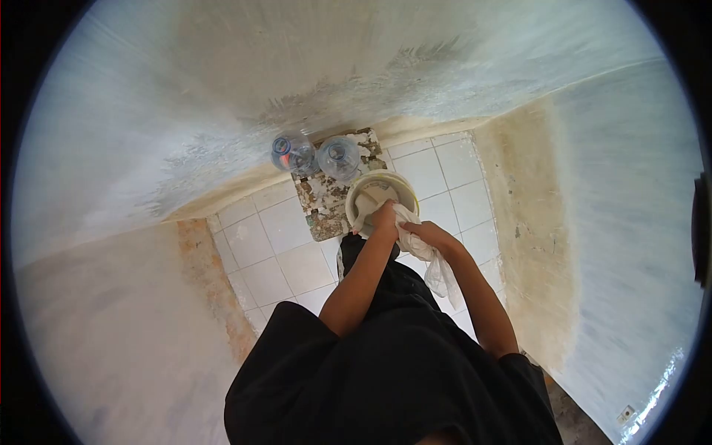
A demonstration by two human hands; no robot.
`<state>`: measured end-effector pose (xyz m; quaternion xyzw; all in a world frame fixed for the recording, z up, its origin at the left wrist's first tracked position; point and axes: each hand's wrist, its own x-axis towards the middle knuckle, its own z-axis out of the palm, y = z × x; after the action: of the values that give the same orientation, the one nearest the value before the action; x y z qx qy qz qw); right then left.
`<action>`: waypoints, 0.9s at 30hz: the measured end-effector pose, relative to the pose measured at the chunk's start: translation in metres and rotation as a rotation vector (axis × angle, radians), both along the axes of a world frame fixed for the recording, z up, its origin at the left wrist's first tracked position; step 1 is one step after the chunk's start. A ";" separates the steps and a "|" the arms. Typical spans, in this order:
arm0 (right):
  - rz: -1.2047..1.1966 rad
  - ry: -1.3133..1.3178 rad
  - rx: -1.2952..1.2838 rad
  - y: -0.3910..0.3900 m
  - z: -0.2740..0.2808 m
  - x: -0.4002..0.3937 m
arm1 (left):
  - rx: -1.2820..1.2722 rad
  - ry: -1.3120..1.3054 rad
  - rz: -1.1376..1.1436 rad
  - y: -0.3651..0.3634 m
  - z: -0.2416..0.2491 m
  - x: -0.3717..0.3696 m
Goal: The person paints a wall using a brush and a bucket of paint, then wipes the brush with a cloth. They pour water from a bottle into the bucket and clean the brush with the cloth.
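A crumpled white plastic bag (443,280), thin and partly see-through at its lower end, is gathered between my two hands. My left hand (384,218) is closed on its upper part, over the near rim of a white bucket (410,194). To the right of it, my right hand (432,234) is wrapped round the middle of the bag, whose end hangs below. Inside the bucket shows pale, whitish material; I cannot make out what it is. My fingers are partly hidden by the bag and by the backs of my hands.
A worn, paint-flaked low stool (323,199) stands against the wall, left of the bucket. On it are two large clear plastic bottles, one at the left (295,153) and one nearer the bucket (340,157). White tiles (285,222) cover the floor, with stained walls (530,185) close around.
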<state>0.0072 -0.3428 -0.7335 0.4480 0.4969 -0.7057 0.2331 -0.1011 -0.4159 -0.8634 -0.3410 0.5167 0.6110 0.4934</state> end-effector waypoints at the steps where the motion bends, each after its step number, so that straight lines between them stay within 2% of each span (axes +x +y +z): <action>1: 0.001 -0.010 -0.001 0.000 0.004 -0.001 | -0.018 -0.003 0.006 0.001 0.015 0.000; 4: 0.061 -0.071 0.188 -0.004 -0.014 0.000 | -0.042 -0.017 0.005 0.004 0.014 0.000; 9: 0.054 -0.148 0.160 -0.004 -0.031 0.002 | -0.010 -0.043 0.030 0.006 0.009 0.002; 14: 0.039 -0.169 0.155 -0.004 -0.008 -0.008 | -0.118 -0.047 -0.005 0.007 0.022 -0.003; 17: 0.028 -0.147 0.148 -0.002 -0.009 -0.009 | -0.046 -0.102 0.026 0.004 0.004 -0.005; 25: 0.048 -0.192 0.251 0.000 -0.005 -0.009 | -0.163 0.070 0.066 0.009 0.012 0.003; 27: 0.084 -0.127 0.223 0.001 -0.012 -0.008 | -0.204 0.124 0.067 0.009 0.012 0.006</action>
<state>-0.0003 -0.3418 -0.7451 0.4935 0.5751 -0.6058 0.2422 -0.0955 -0.4065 -0.8514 -0.3682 0.5940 0.5913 0.4025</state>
